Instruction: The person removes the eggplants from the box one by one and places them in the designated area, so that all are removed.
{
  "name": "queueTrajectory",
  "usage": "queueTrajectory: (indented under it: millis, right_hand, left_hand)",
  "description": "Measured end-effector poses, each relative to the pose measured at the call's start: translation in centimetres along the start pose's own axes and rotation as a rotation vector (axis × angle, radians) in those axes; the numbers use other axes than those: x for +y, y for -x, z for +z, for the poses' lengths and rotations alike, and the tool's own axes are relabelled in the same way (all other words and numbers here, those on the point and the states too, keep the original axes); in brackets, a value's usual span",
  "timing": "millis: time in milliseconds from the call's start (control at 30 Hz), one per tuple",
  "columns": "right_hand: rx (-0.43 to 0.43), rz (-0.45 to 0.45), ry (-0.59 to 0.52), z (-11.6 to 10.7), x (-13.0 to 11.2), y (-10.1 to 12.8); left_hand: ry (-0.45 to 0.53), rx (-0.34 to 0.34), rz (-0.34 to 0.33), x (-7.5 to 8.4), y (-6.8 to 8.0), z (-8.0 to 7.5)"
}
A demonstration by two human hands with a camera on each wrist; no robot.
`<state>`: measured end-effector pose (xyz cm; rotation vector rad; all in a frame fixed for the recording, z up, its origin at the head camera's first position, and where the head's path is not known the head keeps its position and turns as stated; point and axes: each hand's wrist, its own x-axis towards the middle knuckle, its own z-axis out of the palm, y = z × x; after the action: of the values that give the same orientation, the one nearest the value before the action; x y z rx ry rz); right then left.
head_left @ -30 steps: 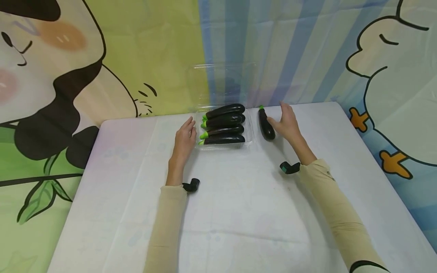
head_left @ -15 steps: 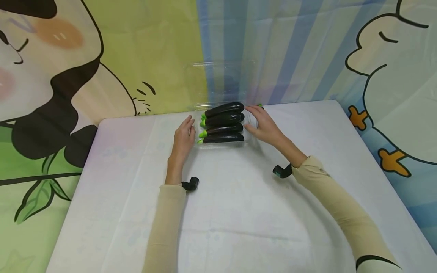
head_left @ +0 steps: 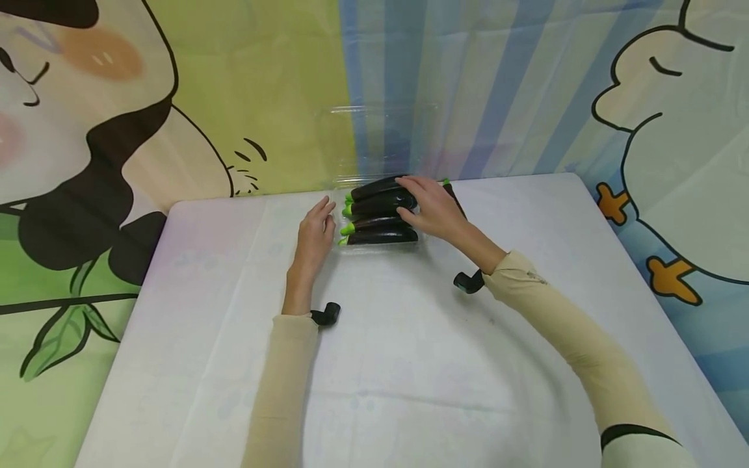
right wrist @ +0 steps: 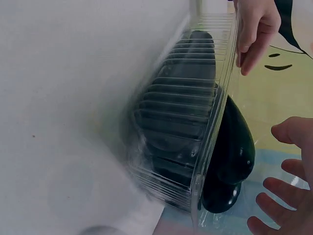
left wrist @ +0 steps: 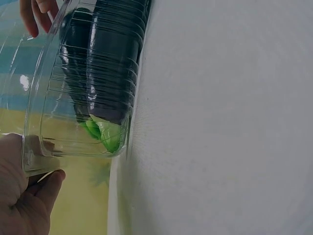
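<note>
A clear plastic clamshell box (head_left: 379,249) at the back of the table holds several dark eggplants (head_left: 383,236) with green stems. My left hand (head_left: 315,240) is at the box's left side; in the left wrist view its fingers (left wrist: 49,191) pinch the corner of the rim. Over the right ends of the eggplants in the box is my right hand (head_left: 435,211). The right wrist view shows its fingers (right wrist: 281,193) spread and bent, apart from the eggplants. Another eggplant (head_left: 453,195) lies outside, right of the box, mostly hidden behind my right hand.
The box's transparent lid (head_left: 383,140) stands raised against the patterned backdrop (head_left: 281,97). A white cloth covers the table (head_left: 398,364), whose back edge meets the backdrop. Black wrist cameras (head_left: 326,314) sit at both cuffs.
My right hand has moved left, from beside the loose eggplant to over the eggplants in the box. That eggplant stays outside. My left hand has stayed at the box's left side.
</note>
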<state>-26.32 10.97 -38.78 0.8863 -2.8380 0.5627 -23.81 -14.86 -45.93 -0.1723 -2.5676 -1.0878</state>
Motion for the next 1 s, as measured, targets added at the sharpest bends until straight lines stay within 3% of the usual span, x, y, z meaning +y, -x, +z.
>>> queueTrajectory:
  millis: [300, 600, 1000]
  right_hand:
    - [-0.085, -0.066, 0.004, 0.4, -0.7, -1.7]
    - [-0.182, -0.095, 0.078, 0.7, -1.1, -2.9]
    - [-0.215, -0.118, 0.123, 1.2, -1.2, -3.6]
  left_hand:
    - [-0.010, 0.007, 0.011, -0.2, 0.1, 0.1]
    - [-0.015, -0.009, 0.012, 0.2, 0.0, -0.3]
    - [-0.023, -0.030, -0.022, 0.2, 0.0, -0.2]
